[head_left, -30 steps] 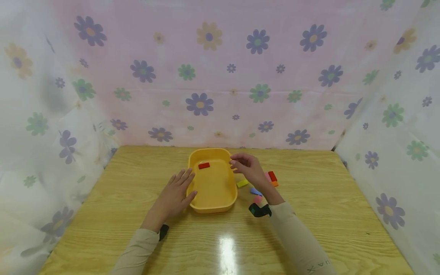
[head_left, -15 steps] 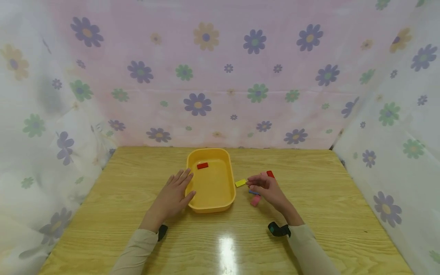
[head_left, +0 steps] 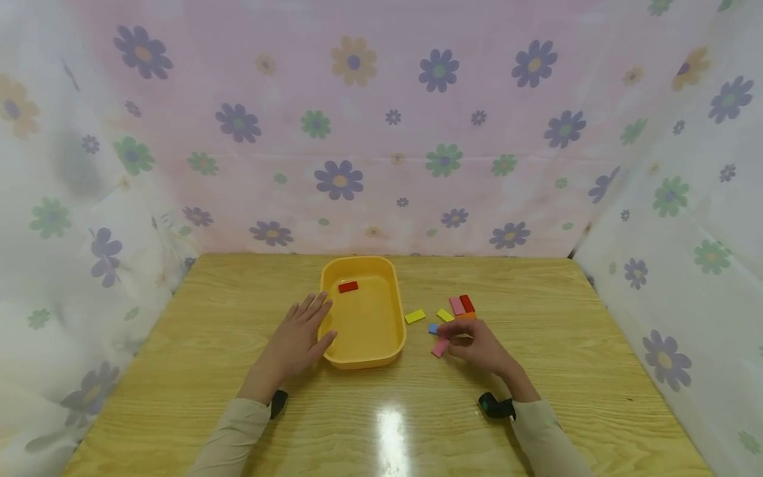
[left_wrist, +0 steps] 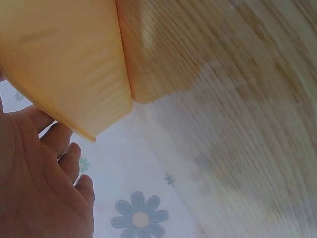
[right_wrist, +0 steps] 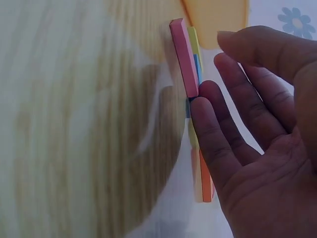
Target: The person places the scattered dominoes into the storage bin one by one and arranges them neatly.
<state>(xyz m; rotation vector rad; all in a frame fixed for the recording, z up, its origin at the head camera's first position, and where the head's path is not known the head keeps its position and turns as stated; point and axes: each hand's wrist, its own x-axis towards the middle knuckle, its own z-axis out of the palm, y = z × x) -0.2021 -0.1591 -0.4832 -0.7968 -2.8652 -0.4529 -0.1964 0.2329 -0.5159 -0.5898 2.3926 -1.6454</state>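
Pick-up of a loose block for the yellow plastic tub (head_left: 365, 364) looks like the step in hand: one red block (head_left: 348, 287) lies inside near the far end, while the others lie on the wooden table (head_left: 524, 291) to the tub's right. Right-hand fingers bend over the near pink block (head_left: 440, 348) and the blue block (head_left: 433, 328), the right hand (head_left: 477, 344) apparently holding nothing, thumb apart from fingers. The left hand (head_left: 295, 338) rests with extended fingers across the tub's left rim, probably steadying it. The next move seems to call for pinching one block without nudging its neighbour. Only the head view shows the tub's inside, and the yellow block (head_left: 415, 317) just beside its right wall in full; the right wrist view adds the thumb gap and the pink block's thickness, though fingertip contact I cannot tell; the left wrist view adds the tub's outer wall.
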